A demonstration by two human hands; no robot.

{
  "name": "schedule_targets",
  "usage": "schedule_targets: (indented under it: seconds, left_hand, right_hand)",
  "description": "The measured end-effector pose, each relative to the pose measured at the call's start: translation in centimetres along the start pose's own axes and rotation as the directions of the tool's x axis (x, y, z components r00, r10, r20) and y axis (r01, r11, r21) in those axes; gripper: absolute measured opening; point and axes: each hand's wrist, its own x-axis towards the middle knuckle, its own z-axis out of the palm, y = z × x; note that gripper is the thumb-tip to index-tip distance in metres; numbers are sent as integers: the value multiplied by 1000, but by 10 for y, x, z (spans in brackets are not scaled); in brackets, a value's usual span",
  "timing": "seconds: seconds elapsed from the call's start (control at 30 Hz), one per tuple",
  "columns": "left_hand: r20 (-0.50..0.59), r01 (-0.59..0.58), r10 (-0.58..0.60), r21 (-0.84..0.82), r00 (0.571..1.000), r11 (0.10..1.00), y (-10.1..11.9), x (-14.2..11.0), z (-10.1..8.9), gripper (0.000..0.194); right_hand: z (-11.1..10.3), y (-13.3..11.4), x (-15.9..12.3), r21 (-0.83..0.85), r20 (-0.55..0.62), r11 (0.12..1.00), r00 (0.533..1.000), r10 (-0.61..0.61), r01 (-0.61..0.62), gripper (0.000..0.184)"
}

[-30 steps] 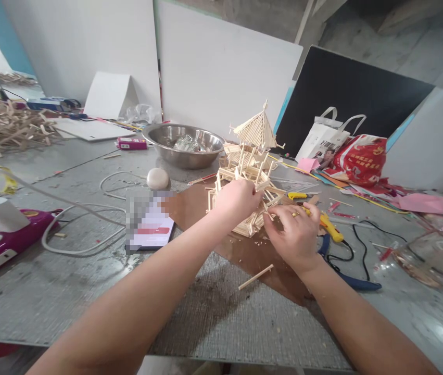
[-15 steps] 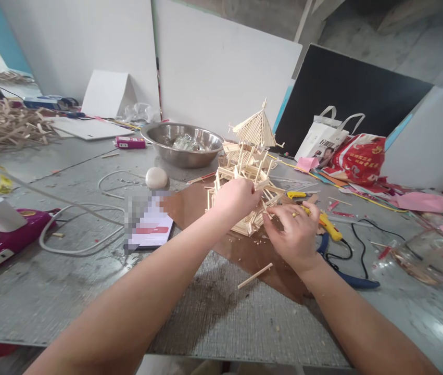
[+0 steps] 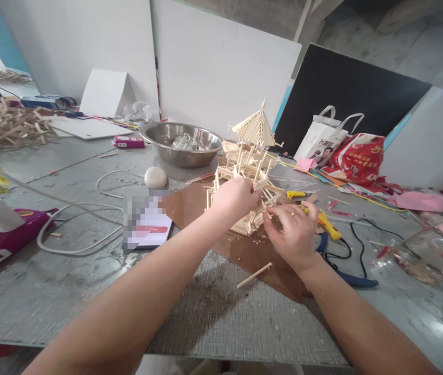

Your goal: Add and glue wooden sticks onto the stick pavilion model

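Observation:
A tower model (image 3: 258,130) made of thin wooden sticks, with a pointed roof, stands upright on a brown board (image 3: 190,205). My left hand (image 3: 239,198) reaches across the front of its lower tier, fingers curled closed; what they grip is hidden. At the model's lower right, my right hand (image 3: 293,229), with a ring on one finger, pinches at the end of a wooden stick between thumb and forefinger. One loose wooden stick (image 3: 254,275) lies near the board's front edge. Just beyond my right hand is a yellow and blue glue gun (image 3: 329,226).
Left of the board are a phone (image 3: 151,226), a white stone-like lump (image 3: 155,177) and a purple power strip (image 3: 29,229) with a cable. A steel bowl (image 3: 182,159) stands behind. Rightward are a clear jar (image 3: 420,255), a red bag (image 3: 357,159) and paper scraps.
Almost nothing differs. Both hands keep their places at the model, and the whole view has shifted very slightly.

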Motion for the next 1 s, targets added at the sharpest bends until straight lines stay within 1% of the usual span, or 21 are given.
schedule_targets:
  seconds: [0.3,0.43,0.6,0.73,1.0]
  left_hand:
    - [7,3,-3,-14,1000,1000,1,0,-1,30]
    - [3,-26,27,-25,1000,999,-1,1,-4,28]
    - [70,-95,101,-78,992,992,-9,9,-12,20]
    - [96,-70,78,-80,992,994,-14,12,-16,20]
    - [86,-100,105,-55,991,993,-12,10,-14,23]
  right_hand:
    - [1,0,-1,23,10,1000,1000,7,-7,6]
    - [1,0,-1,27,-5,1000,1000,-1,1,6]
    - [0,0,-1,18,-22,1000,1000,1,0,4]
    - [1,1,0,16,-14,1000,1000,-5,6,4]
    - [1,0,0,17,-8,1000,1000,-7,7,5]
